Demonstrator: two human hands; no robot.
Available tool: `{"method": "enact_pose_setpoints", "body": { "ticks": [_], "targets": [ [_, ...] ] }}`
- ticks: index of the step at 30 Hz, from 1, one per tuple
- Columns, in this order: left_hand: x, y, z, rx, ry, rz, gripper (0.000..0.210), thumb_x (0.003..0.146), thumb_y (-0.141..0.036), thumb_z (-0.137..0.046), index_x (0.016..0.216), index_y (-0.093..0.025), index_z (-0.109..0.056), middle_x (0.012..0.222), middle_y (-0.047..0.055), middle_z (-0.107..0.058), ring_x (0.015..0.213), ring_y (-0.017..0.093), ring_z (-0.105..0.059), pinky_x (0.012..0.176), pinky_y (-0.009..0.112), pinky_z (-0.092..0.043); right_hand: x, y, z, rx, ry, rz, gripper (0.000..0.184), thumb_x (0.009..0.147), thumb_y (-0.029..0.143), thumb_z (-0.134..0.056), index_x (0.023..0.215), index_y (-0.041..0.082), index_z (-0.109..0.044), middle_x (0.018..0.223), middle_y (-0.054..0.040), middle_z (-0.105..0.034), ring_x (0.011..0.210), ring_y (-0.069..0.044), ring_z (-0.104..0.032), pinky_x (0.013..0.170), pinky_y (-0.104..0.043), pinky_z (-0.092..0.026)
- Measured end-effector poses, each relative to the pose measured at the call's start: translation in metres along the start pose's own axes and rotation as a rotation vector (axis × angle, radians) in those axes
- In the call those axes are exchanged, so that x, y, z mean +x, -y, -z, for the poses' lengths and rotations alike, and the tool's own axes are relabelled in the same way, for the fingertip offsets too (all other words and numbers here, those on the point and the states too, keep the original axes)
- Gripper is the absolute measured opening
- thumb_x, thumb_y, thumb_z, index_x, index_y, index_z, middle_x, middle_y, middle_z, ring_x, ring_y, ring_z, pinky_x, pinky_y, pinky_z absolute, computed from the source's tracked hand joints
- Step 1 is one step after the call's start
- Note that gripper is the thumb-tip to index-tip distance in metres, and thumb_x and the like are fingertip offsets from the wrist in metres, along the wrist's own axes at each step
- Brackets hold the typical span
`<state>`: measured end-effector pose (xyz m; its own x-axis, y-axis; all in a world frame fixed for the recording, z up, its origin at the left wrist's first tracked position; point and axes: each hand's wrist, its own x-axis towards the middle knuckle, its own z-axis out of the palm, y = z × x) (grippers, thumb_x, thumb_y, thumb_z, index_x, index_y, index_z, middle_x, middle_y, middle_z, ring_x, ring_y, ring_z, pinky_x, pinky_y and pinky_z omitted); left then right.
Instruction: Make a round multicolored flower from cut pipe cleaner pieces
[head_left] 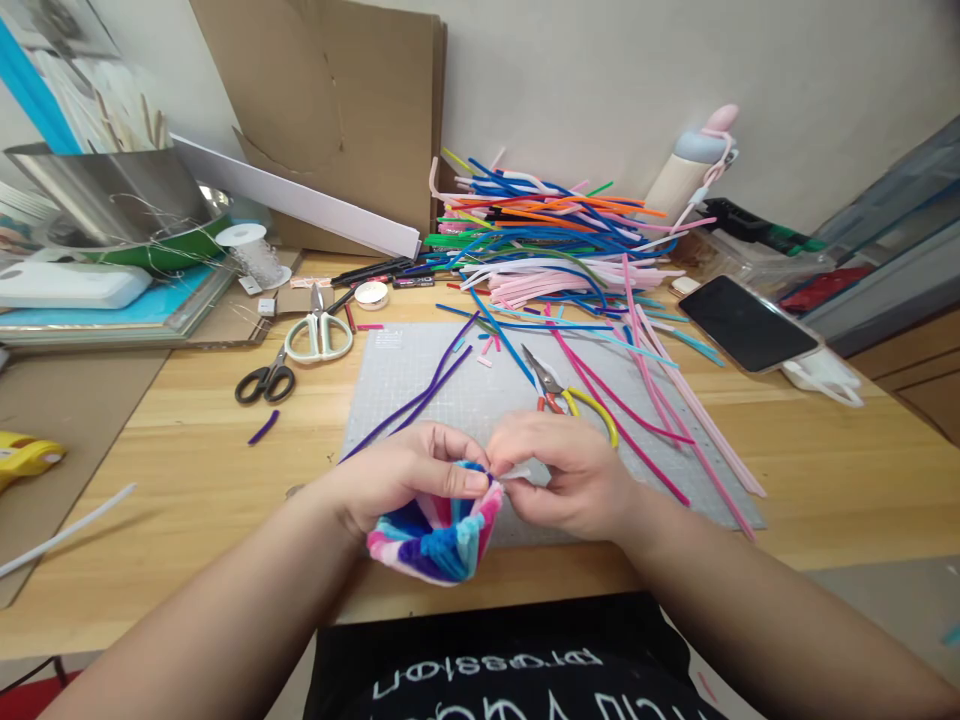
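Observation:
My left hand [431, 465] grips a small cup-shaped piece made of pipe cleaners [439, 545] in blue, purple, pink and light blue. Its thumb presses on the rim at the right. My right hand [566, 475] is closed at that same edge, its fingers pinching a thin whitish strand [517, 472] that meets the rim. Part of the strand is hidden by the fingers. Just beyond the right hand, pliers with yellow and red handles [551, 385] lie on the grey cutting mat [397, 375].
A heap of coloured pipe cleaners [547, 240] lies against the wall. Two pairs of scissors, white-handled [320, 335] and black-handled [266, 380], are at left. A phone [739, 322] is at right, a yellow tool [26, 458] at far left. Loose pink pipe cleaners [697, 420] cross the mat.

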<state>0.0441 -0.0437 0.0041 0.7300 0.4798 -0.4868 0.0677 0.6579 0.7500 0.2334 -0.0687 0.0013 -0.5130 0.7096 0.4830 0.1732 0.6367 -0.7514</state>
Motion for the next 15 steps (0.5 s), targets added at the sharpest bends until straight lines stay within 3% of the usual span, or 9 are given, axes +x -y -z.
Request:
{"method": "enact_pose_setpoints", "body": {
  "ticks": [6,9,12,15],
  "targets": [
    [0.008,0.008,-0.002,-0.099,0.128,0.033,0.024,0.055,-0.033,-0.076,0.063,-0.014,-0.064,0.051,0.0,-0.055,0.047,0.01,-0.047,0.049,0.024,-0.038,-0.002,0.0,0.0,-0.148,-0.071,0.146,0.017,0.077,0.008,-0.049,0.081,0.023,-0.057,0.075,-0.0036,-0.062,0.073,-0.015,-0.059,0.066,-0.029,-0.048],
    [0.008,0.006,-0.002,-0.063,0.092,0.001,0.025,0.06,-0.035,-0.074,0.069,-0.014,-0.063,0.057,0.001,-0.057,0.052,0.01,-0.05,0.053,0.024,-0.04,-0.001,-0.002,0.0,-0.122,-0.107,0.109,0.017,0.075,0.007,-0.05,0.08,0.022,-0.055,0.073,-0.0024,-0.061,0.07,-0.014,-0.057,0.064,-0.029,-0.047],
    [0.003,-0.003,0.0,0.096,-0.159,-0.22,0.026,0.072,-0.039,-0.064,0.086,-0.017,-0.062,0.072,0.003,-0.061,0.061,0.012,-0.054,0.059,0.025,-0.043,-0.001,-0.005,-0.001,-0.131,-0.189,-0.016,0.012,0.073,0.01,-0.051,0.074,0.022,-0.051,0.069,-0.0007,-0.057,0.065,-0.014,-0.054,0.061,-0.028,-0.044],
    [-0.003,-0.012,0.0,0.454,-0.519,-0.639,0.028,0.08,-0.046,-0.053,0.082,-0.018,-0.057,0.08,0.003,-0.061,0.076,0.016,-0.056,0.07,0.029,-0.044,-0.002,-0.008,-0.005,-0.216,-0.264,-0.162,0.011,0.072,0.011,-0.053,0.07,0.022,-0.049,0.067,0.0006,-0.055,0.062,-0.013,-0.05,0.059,-0.027,-0.042]
  ]
}}
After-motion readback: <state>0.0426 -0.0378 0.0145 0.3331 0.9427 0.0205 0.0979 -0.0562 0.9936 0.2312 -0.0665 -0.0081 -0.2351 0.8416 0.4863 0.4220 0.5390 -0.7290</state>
